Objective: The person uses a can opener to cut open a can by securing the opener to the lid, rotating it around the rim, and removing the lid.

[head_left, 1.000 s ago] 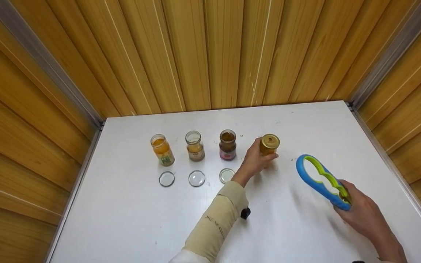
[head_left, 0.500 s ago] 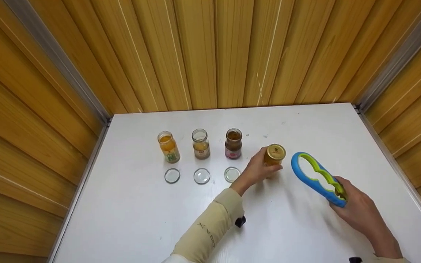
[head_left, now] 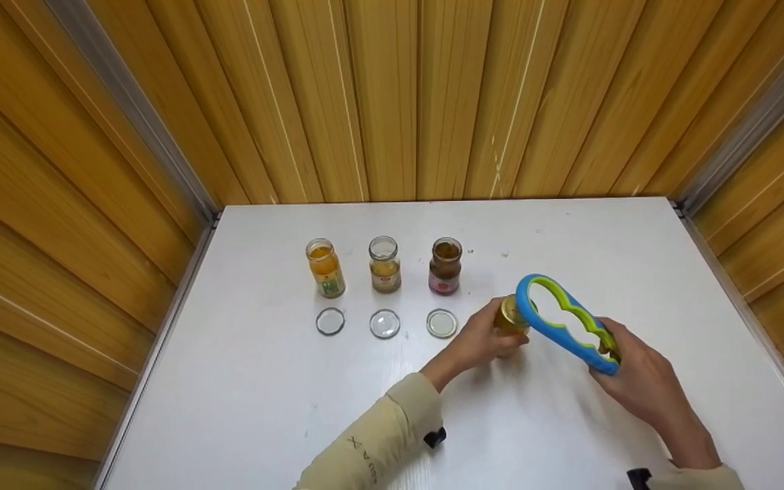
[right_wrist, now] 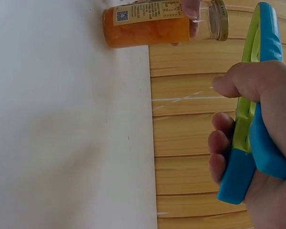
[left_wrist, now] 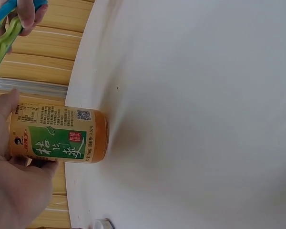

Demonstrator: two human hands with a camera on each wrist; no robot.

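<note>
My left hand [head_left: 479,341] grips a glass jar [left_wrist: 62,134] of orange fruit, with a green-and-cream label and a gold lid [right_wrist: 222,20] on top. The jar is upright; whether its base touches the table is hard to tell. In my right hand [head_left: 645,384] is a blue jar opener [head_left: 561,337] with a lime-green, notched inner edge, fingers wrapped round its handle end. The opener's wide looped end is beside the gold lid and overlaps part of it in the head view. From the right wrist view, a gap shows between opener and lid.
Three lidless jars stand in a row behind: an orange one [head_left: 328,271], a pale one [head_left: 385,271] and a brown one [head_left: 445,271]. Before them lie three lids [head_left: 384,324], one per jar. Wood-look panels [head_left: 392,102] wall the white table [head_left: 263,408] at the back and sides.
My left hand has brought the jar nearer to me, out of the row. My right hand has moved the jar opener left, up to the jar's lid.
</note>
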